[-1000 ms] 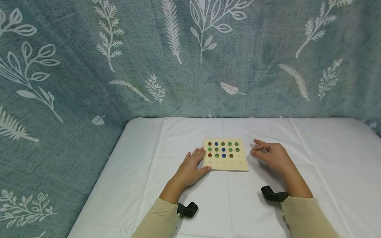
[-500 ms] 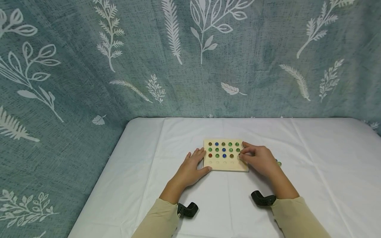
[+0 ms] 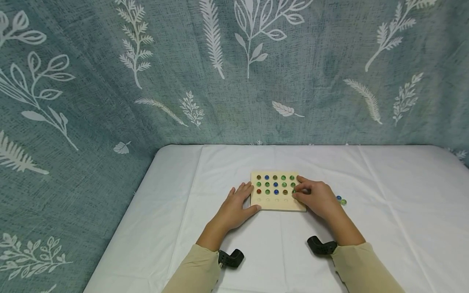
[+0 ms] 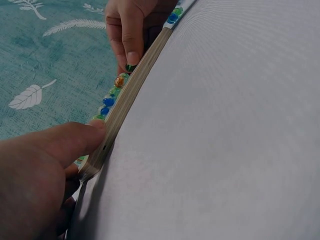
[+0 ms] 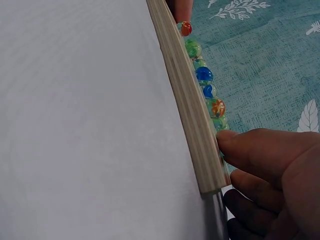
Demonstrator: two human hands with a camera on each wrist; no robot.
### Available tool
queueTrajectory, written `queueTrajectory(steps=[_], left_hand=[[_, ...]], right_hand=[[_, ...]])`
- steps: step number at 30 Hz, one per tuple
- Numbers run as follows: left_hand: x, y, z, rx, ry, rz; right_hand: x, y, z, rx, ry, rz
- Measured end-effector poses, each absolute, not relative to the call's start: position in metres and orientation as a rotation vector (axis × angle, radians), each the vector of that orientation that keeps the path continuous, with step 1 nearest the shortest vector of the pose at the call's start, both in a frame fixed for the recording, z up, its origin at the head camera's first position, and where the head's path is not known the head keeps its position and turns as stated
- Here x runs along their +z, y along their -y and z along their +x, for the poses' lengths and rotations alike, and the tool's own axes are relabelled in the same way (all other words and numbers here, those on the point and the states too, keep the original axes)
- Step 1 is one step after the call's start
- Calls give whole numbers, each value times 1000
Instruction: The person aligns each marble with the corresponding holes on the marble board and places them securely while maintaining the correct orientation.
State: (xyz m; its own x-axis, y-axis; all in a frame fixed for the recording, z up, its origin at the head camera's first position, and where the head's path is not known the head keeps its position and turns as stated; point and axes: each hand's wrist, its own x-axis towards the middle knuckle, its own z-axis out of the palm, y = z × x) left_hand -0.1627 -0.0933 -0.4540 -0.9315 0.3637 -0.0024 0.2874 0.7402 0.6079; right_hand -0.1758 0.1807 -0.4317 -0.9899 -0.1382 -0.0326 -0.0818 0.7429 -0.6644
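Observation:
A pale wooden board (image 3: 281,206) lies on the white cloth, with rows of round dimples. Coloured glass marbles fill the upper rows, and dimples without marbles show in the front row. My left hand (image 3: 231,208) rests against the board's left side, fingers spread and thumb at the front left corner. At the board's right side, my right hand (image 3: 318,198) pinches a green marble (image 4: 130,67) at the right end of the third row. The marble is partly hidden by the fingertips and seems to touch the board. In the right wrist view the thumb (image 5: 250,147) covers it.
A loose blue marble (image 3: 338,197) and a loose green marble (image 3: 343,202) lie on the white cloth (image 3: 234,280) right of my right hand. A leaf-patterned teal curtain (image 3: 234,93) hangs behind the table. Each wrist carries a black camera mount (image 3: 231,258).
My right hand has moved left from beside the board to the third row's right end, bringing the green marble. The two loose marbles have come into sight. My left hand stays put.

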Motion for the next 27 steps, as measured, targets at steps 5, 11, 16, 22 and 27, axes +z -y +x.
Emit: queueTrajectory(steps=[5,11,16,22,27], left_hand=[[-454,93,-162,952,-2827,544],[-455,94,-163,944,-2837,547],[-456,93,-163,949,-2830,546],[-455,93,-163,943,-2824,546],[-453,93,-163,953,-2829,552]], right_hand=[[-433,-181,-175,-1095,-2851,-182],[-433,-181,-175,-1104,-2848,-180],[-433,-183,-175,-1126,-2842,-195],[-429,-190,-177,-1156,-2820,-163],[-422,-203,-179,-1190,-2792,-96]])
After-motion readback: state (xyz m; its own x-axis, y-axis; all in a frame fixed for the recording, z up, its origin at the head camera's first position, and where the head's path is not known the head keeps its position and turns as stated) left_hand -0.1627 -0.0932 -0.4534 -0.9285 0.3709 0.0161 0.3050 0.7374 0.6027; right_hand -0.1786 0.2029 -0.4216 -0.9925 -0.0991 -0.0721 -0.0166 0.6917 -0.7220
